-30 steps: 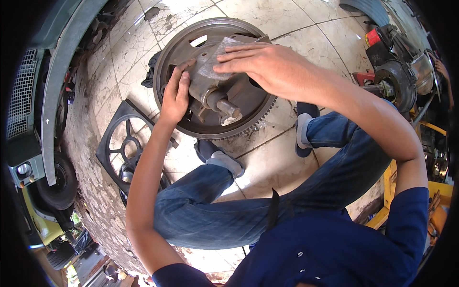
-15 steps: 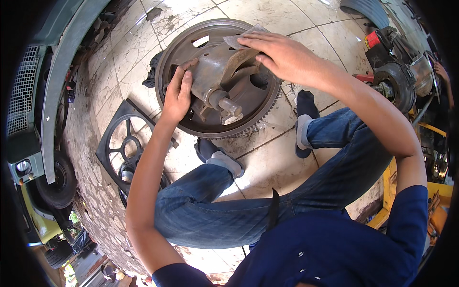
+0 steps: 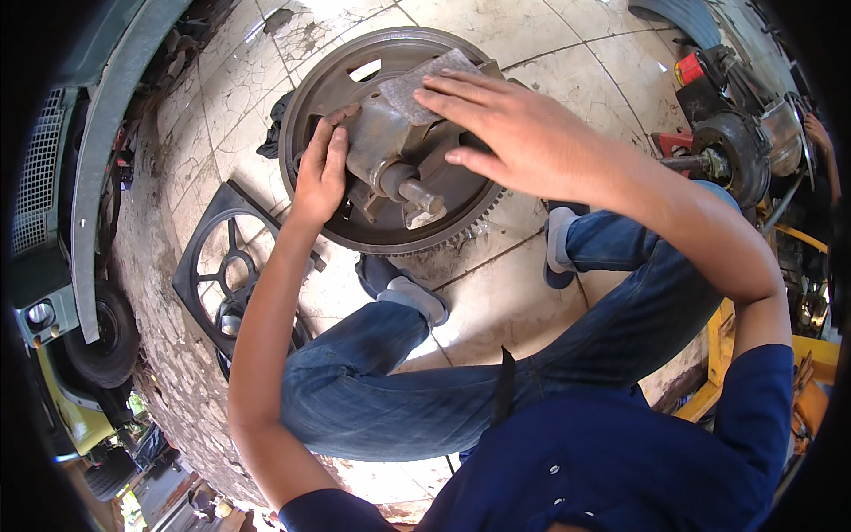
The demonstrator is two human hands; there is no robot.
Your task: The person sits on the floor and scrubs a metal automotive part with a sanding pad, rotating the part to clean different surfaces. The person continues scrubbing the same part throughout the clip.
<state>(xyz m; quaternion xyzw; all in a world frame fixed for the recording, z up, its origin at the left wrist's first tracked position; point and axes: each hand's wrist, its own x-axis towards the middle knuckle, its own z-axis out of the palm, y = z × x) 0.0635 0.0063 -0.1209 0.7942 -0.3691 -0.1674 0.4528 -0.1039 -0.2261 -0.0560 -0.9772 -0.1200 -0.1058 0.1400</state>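
Note:
A thick metal part with a rounded body and a stepped shaft (image 3: 369, 149) lies on a large toothed flywheel (image 3: 306, 84) on the floor. My left hand (image 3: 321, 168) grips its left side, thumb on the near face and fingers over the upper edge. On the part's top right lies a grey sheet that looks like sandpaper (image 3: 417, 93). My right hand (image 3: 505, 124) holds this sheet down under its long fingers, which reach across its right edge. The right thumb stays apart from the sheet. What lies under the right palm is hidden.
A black fan shroud (image 3: 199, 257) lies left of my legs, and a dark cloth (image 3: 277, 124) beside the flywheel. Machinery with a round housing (image 3: 731, 146) and a yellow frame (image 3: 714, 390) stand at right. A vehicle wheel (image 3: 106, 337) is at far left. My feet flank the near floor.
My right hand has slid the sandpaper leftward and slightly nearer across the part's top. My left hand keeps its hold; the flywheel and part appear shifted slightly left in the picture.

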